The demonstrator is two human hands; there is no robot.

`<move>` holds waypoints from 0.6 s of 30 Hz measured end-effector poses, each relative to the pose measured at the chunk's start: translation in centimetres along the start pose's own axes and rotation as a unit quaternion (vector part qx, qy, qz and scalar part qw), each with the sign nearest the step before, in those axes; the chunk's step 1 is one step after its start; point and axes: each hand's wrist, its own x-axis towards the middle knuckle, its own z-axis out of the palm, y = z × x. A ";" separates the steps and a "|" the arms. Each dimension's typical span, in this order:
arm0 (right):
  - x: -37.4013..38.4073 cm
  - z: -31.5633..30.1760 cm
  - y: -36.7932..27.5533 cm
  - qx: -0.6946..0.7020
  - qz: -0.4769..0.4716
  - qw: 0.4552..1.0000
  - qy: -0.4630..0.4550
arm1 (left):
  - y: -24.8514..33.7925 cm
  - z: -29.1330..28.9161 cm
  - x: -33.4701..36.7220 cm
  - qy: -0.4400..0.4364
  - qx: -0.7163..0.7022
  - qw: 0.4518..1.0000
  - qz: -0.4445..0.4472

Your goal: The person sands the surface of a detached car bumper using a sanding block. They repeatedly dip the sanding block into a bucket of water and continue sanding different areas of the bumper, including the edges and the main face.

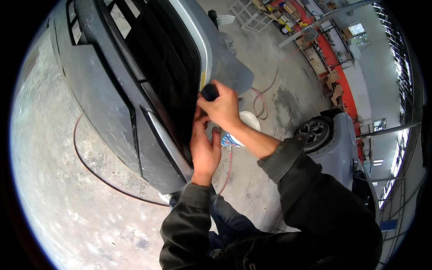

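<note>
Your sleeves (324,193) point at bumper (96,85). R hand (223,107) grips blk item (209,92) by bumper, beyond L hand (206,154). Can't tell L's grip.

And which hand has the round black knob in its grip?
The right hand, higher up: the black knob pokes out. The left hand shows none.

The right hand (222,108) covers the lower part of a black rounded piece (209,92) (so its kind I cannot tell). The right wrist hides some of the white bucket (251,120). The grey bumper (96,87) is cut at the upper edge; yellow-and-black things (285,27) are too small to name.
</note>
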 end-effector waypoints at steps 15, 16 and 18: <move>0.7 0.0 -1.1 0.047 0.011 0.998 0.036 | 0.1 -0.1 -1.5 0.021 0.000 1.000 -0.012; -0.6 0.2 -0.5 0.051 0.010 0.998 0.034 | 0.1 0.1 -1.5 0.020 -0.010 1.000 -0.010; -2.0 0.4 -0.2 0.031 -0.027 0.998 0.041 | 0.2 -0.1 -1.6 0.007 -0.018 1.000 -0.020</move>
